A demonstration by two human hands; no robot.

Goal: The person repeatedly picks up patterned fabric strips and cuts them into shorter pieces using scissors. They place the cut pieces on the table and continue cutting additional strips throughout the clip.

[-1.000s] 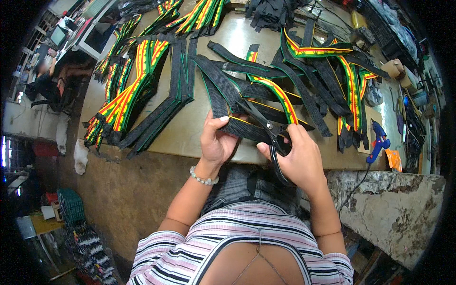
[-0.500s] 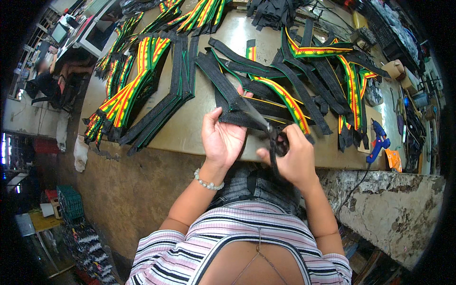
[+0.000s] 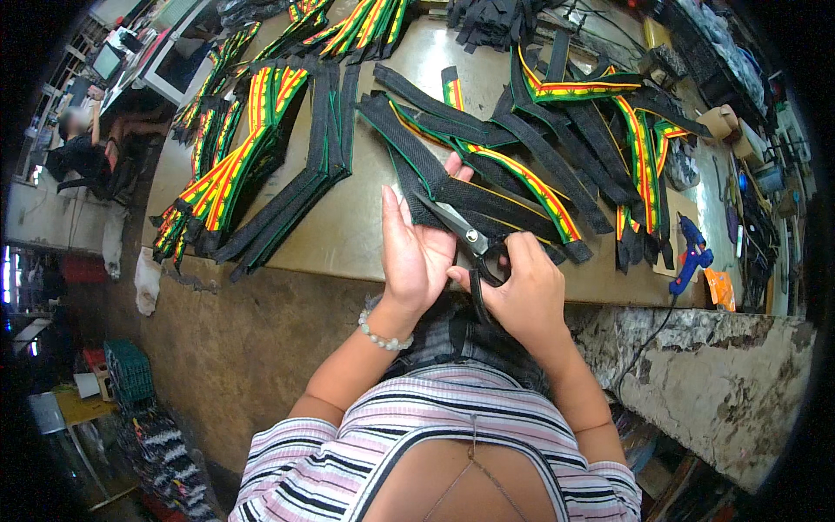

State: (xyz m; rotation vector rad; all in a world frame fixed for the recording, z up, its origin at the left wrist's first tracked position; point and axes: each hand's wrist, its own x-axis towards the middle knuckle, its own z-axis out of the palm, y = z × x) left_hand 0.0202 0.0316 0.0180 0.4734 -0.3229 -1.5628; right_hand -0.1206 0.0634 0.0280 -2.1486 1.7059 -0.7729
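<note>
A black woven strap with green edging [image 3: 397, 146] is bent into an angle and lies across the fingers of my left hand [image 3: 414, 263]. That palm faces up, with the thumb standing apart and the fingertips showing beyond the strap. My right hand [image 3: 531, 291] is closed round the black handles of a pair of scissors [image 3: 471, 235]. Their blades point up and left and rest against the strap at its bend; whether they are closed on anything I cannot tell. Just beyond, a strap with a yellow, red and green band [image 3: 526, 184] lies among other black straps.
Piles of striped straps [image 3: 248, 143] and bent black straps [image 3: 323, 165] cover the table's left. More straps [image 3: 600, 87] lie at right, near a blue glue gun [image 3: 691, 252] with its cord hanging over the edge. A person [image 3: 83, 143] sits far left.
The scissors have swung left and their blades now lie over the strap's bend. My right hand has moved slightly left. My left hand has shifted a little to the right under the strap.
</note>
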